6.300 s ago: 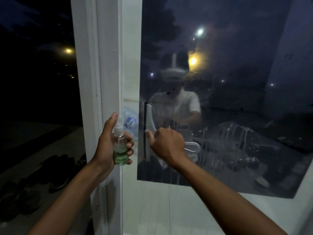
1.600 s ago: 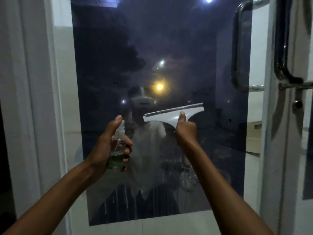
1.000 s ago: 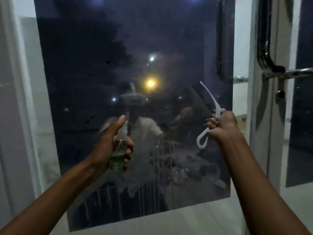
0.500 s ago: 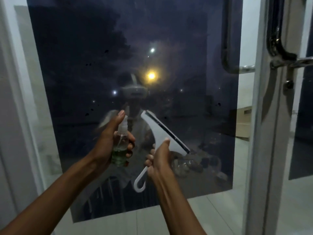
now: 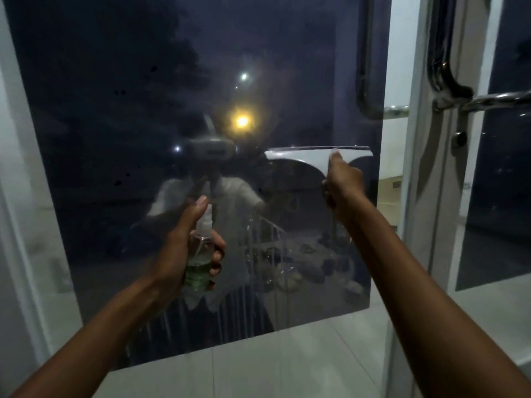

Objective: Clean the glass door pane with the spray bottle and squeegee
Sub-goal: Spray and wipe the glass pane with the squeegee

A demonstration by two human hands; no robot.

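A: Hands apart. Left hand [image 5: 184, 254] grips the spray bottle [image 5: 201, 254], thumb at the nozzle; right hand [image 5: 343, 182] grips the squeegee [image 5: 301, 156], blade level on the glass pane [image 5: 115, 139] up and right of the bottle.

B: Handling?

A: Both judged light. Squeegee stiff, best held at the handle; bottle smooth, possibly slippery if wet; pane fragile, so moderate pressure.

B: Obscured?

A: Squeegee handle hidden inside the right hand. Dim light and reflections mask the streaks below the hands.

Looking from head height, forward and slightly down, close to the pane [image 5: 115, 139]; facing it at a slight angle, with both forearms reaching in from the near edge. Only one view.
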